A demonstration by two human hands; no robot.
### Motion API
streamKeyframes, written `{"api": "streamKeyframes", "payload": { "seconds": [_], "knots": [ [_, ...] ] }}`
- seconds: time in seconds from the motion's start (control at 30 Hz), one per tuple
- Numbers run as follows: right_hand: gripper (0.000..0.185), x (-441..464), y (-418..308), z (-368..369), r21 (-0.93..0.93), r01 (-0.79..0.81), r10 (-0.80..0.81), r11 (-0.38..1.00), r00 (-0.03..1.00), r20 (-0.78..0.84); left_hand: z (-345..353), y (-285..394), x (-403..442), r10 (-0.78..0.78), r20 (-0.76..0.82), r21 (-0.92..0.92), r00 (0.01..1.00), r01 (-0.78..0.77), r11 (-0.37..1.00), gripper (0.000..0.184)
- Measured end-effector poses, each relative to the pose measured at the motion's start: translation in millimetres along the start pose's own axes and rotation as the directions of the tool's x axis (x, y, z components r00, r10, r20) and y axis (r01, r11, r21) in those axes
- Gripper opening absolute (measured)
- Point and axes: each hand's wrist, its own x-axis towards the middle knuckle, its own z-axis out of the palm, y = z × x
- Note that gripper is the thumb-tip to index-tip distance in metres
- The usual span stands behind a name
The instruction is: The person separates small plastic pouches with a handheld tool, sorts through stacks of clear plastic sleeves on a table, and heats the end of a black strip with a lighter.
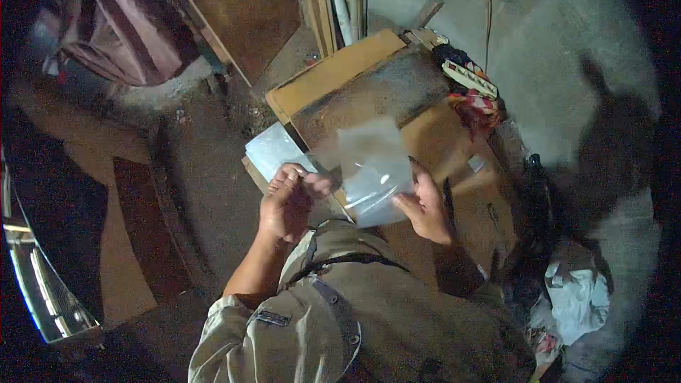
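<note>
My right hand grips the edge of a clear plastic bag between thumb and fingers. The bag hangs in front of my body, partly blurred, with light glinting off it. Just left of the bag is my left hand, its fingers curled in and blurred at the tips. Whether anything small sits in those fingers cannot be made out. Behind my left hand lies a stack of whitish, flat plastic sheets or bags. Beyond the bag stands a wooden surface with a dark, worn panel on it.
A white power strip lies by a colourful cloth at the surface's right edge. A white plastic bag sits low at right. Wooden boards lean at the back, and a draped cloth hangs at upper left.
</note>
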Motion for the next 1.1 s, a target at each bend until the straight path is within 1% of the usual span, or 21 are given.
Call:
{"api": "streamKeyframes", "payload": {
  "seconds": [0.03,0.13,0.17,0.2,0.27,0.3,0.33,0.4,0.47,0.53,0.57,0.6,0.67,0.7,0.73,0.77,0.8,0.87,0.93,1.0,1.1],
  "knots": [
    [0.057,0,-7,-3,-0.161,-0.022,0.015,0.987,0.999,-0.048,-2,4,2,0.022,-0.013,0.008,1.0,-0.021,1.0,0.013],
    [0.054,-1,-13,-16,-0.23,-0.038,0.022,0.972,0.997,-0.075,0,16,3,0.099,-0.114,0.014,0.988,-0.098,0.995,0.012],
    [0.052,-4,-12,-22,-0.244,-0.13,0.109,0.961,0.989,-0.1,-2,21,5,0.131,-0.058,-0.013,0.99,-0.132,0.991,0.013],
    [0.052,-7,-6,-26,-0.24,-0.131,0.109,0.962,0.989,-0.105,-1,27,5,0.174,-0.067,0.028,0.982,-0.173,0.985,0.013],
    [0.049,-10,12,-36,-0.37,-0.071,-0.039,0.926,0.959,-0.282,11,39,5,0.221,-0.123,0.053,0.967,-0.216,0.975,0.014],
    [0.049,-9,15,-48,-0.29,-0.13,0.049,0.948,0.961,-0.27,9,43,6,0.238,-0.188,0.069,0.953,-0.229,0.971,0.014],
    [0.049,-11,15,-54,-0.289,-0.133,0.049,0.948,0.958,-0.281,8,46,7,0.26,-0.141,0.053,0.955,-0.255,0.966,0.014],
    [0.051,-16,13,-64,-0.367,-0.134,-0.024,0.92,0.919,-0.394,12,52,6,0.271,-0.105,0.069,0.957,-0.265,0.962,0.013],
    [0.051,-16,9,-78,-0.325,-0.13,-0.009,0.937,0.919,-0.394,13,54,9,0.24,-0.031,0.031,0.97,-0.239,0.971,0.01],
    [0.052,-18,29,-100,-0.345,-0.047,-0.105,0.938,0.907,-0.408,19,52,13,0.22,-0.013,0.053,0.975,-0.219,0.974,0.01],
    [0.053,-22,60,-119,-0.246,-0.009,-0.1,0.969,0.899,-0.426,24,52,17,0.208,-0.003,0.054,0.978,-0.208,0.977,0.01],
    [0.053,-24,62,-128,-0.247,-0.009,-0.103,0.969,0.893,-0.437,28,50,20,0.198,0.048,0.045,0.979,-0.201,0.979,0.01],
    [0.052,-27,66,-144,-0.123,0.013,-0.068,0.992,0.885,-0.46,36,48,22,0.182,0.107,0.038,0.977,-0.187,0.982,0.009],
    [0.05,-30,68,-152,-0.299,-0.014,-0.147,0.954,0.849,-0.507,39,47,25,0.191,0.124,0.047,0.974,-0.198,0.979,0.01],
    [0.05,-33,73,-164,-0.295,-0.017,-0.145,0.955,0.844,-0.517,45,48,27,0.198,0.139,0.057,0.97,-0.207,0.977,0.01],
    [0.047,-37,83,-181,-0.184,-0.091,-0.037,0.979,0.803,-0.594,55,50,29,0.223,0.121,0.087,0.967,-0.234,0.968,0.01],
    [0.046,-40,87,-194,-0.124,-0.097,-0.002,0.988,0.78,-0.626,57,51,32,0.212,0.128,0.091,0.969,-0.224,0.97,0.01],
    [0.045,-45,96,-216,-0.058,-0.092,0.03,0.994,0.747,-0.664,58,55,37,0.22,0.183,0.011,0.958,-0.225,0.974,0.011],
    [0.044,-49,104,-238,-0.018,-0.078,0.043,0.997,0.712,-0.701,61,53,35,0.236,0.153,0.05,0.96,-0.246,0.968,0.01],
    [0.043,-49,110,-262,0.018,-0.068,0.059,0.998,0.672,-0.738,66,55,40,0.191,0.273,0.063,0.943,-0.216,0.974,0.01],
    [0.042,-45,120,-291,0.058,-0.057,0.081,0.997,0.621,-0.78,70,53,45,0.153,0.301,0.093,0.941,-0.189,0.978,0.012]
  ]
}}
